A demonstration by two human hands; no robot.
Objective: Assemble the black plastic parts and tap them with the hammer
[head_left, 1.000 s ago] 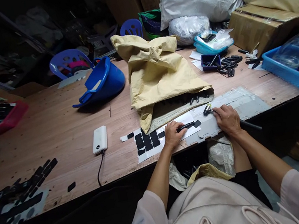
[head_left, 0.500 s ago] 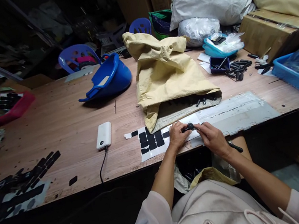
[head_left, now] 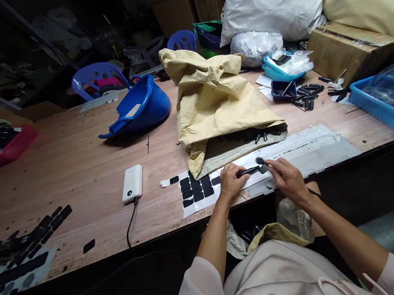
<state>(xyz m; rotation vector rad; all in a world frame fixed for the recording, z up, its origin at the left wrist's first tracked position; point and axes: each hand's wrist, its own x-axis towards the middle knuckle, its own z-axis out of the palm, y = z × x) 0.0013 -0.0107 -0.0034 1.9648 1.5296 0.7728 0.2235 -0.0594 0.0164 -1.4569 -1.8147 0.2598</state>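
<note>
My left hand (head_left: 230, 181) is closed around a slim black stick-like part (head_left: 249, 171) that points to the right. Between the fingertips of my right hand (head_left: 287, 178) is a small black piece with a round head (head_left: 259, 161), just above the end of the stick. A dark rounded patch (head_left: 263, 169) shows by the stick's tip; whether it touches the stick I cannot tell. Left of my hands, black rounded stickers (head_left: 196, 188) sit in rows on a white backing sheet (head_left: 192, 209). Both hands are over the table's front edge area, above a grey board (head_left: 319, 151).
A yellow cloth bag (head_left: 219, 98) holding black parts lies beyond my hands. To the left are a white power bank (head_left: 132, 183) with a cable and a blue scoop-like basin (head_left: 147, 105). Black parts (head_left: 307, 95) and a blue tray (head_left: 387, 101) lie at right.
My right hand has drawn away to the right from my left, carrying the round-headed piece. More of the black stick in my left hand now shows. The view has shifted slightly.
</note>
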